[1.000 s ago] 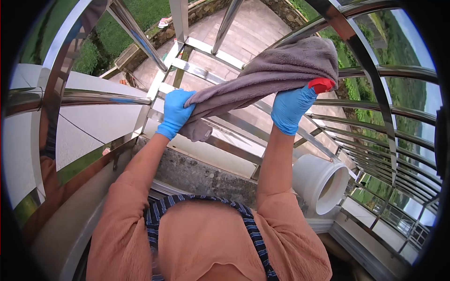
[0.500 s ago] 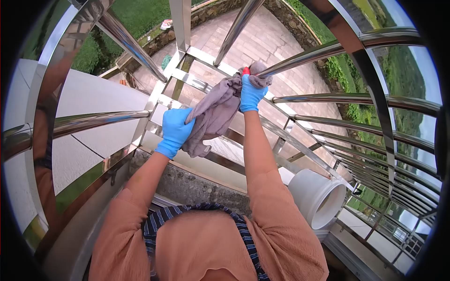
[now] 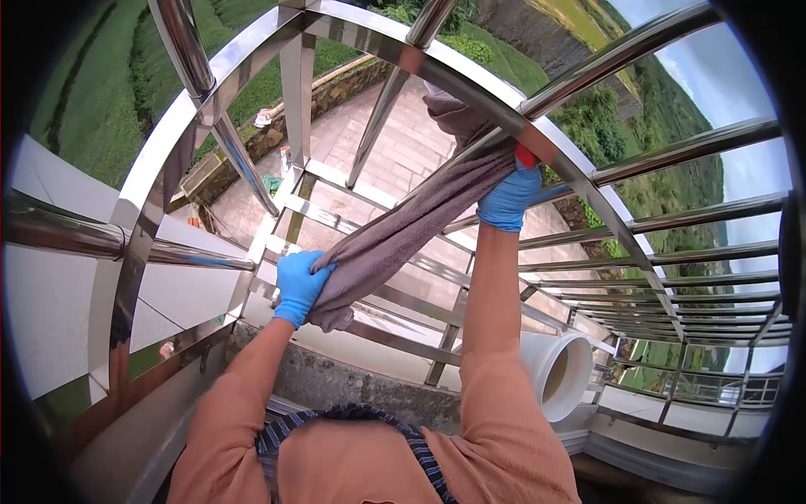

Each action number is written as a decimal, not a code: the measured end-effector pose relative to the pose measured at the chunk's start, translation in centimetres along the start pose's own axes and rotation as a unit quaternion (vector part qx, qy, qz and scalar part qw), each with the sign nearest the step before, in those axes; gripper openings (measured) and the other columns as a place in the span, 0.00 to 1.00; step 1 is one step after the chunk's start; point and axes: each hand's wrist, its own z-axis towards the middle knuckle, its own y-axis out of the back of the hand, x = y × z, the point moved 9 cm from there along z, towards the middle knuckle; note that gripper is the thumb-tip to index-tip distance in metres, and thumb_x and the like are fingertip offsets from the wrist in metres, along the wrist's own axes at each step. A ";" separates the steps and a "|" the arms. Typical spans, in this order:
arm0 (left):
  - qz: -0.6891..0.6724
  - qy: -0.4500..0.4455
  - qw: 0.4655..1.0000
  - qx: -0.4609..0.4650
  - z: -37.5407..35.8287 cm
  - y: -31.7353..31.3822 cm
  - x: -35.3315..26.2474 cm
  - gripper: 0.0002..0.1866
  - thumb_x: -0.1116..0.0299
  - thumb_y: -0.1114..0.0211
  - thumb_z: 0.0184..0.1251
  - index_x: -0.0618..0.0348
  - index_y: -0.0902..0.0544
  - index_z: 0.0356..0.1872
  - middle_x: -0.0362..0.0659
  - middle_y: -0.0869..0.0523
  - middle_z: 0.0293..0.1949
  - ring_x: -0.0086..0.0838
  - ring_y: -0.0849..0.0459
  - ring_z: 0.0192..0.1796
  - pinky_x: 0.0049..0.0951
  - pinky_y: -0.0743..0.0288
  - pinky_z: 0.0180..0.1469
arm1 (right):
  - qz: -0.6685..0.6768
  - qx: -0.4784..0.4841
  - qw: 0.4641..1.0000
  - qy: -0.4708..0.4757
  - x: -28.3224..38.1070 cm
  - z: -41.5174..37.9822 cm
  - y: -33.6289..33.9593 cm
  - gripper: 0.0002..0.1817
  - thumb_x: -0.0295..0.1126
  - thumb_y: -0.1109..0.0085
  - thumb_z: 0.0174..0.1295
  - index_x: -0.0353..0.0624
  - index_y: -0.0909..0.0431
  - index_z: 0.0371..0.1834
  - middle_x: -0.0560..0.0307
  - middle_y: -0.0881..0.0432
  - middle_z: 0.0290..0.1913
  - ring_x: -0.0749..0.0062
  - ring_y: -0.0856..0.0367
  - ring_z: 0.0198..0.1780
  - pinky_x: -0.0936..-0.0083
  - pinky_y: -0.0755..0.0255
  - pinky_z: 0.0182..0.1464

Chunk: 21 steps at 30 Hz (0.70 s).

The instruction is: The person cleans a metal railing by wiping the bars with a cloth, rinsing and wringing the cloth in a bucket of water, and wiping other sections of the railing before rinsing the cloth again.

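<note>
A greyish-purple cloth stretches diagonally between my hands, and its upper end goes around a shiny metal bar of the cage-like railing. My left hand, in a blue glove, is closed on the lower end of the cloth, with a bunched corner hanging below the fingers. Higher up, my right hand, also gloved in blue, is closed around the cloth and the bar close to the curved crossband. Something red shows at its fingertips. The loose far end of the cloth lies beyond the crossband.
Several more bars run along the right side, one of them a long tube. A white plastic bucket lies on its side by my right elbow. Below the railing are a stone ledge and a paved yard.
My right hand has moved up and right along the bar, drawing the cloth out long. My left hand keeps its grip lower down. The view has tilted upward.
</note>
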 end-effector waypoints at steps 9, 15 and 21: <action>-0.020 -0.023 0.999 0.012 0.6 -3.6 -1.6 0.14 0.55 0.36 0.59 0.53 0.16 0.23 0.48 0.21 0.19 0.45 0.23 0.23 0.43 0.34 0.27 | 0.119 0.154 0.975 -0.106 -4.0 2.8 -2.5 0.30 0.52 0.53 0.66 0.34 0.30 0.56 0.41 0.22 0.47 0.54 0.20 0.45 0.59 0.24 0.50; 0.097 -0.025 0.994 0.044 1.3 -4.5 -1.6 0.11 0.55 0.37 0.57 0.48 0.15 0.24 0.47 0.20 0.19 0.44 0.21 0.25 0.44 0.32 0.28 | 0.120 0.081 0.988 -0.058 -4.3 -0.5 -0.9 0.22 0.36 0.43 0.63 0.41 0.30 0.59 0.54 0.24 0.54 0.63 0.24 0.55 0.66 0.28 0.58; 0.100 -0.028 0.993 0.061 1.8 -5.1 -1.8 0.09 0.56 0.37 0.55 0.47 0.14 0.25 0.47 0.20 0.20 0.45 0.21 0.25 0.44 0.32 0.28 | 0.065 0.033 0.997 -0.039 -4.9 -0.4 1.3 0.25 0.35 0.33 0.56 0.44 0.27 0.57 0.56 0.22 0.51 0.62 0.20 0.50 0.62 0.23 0.56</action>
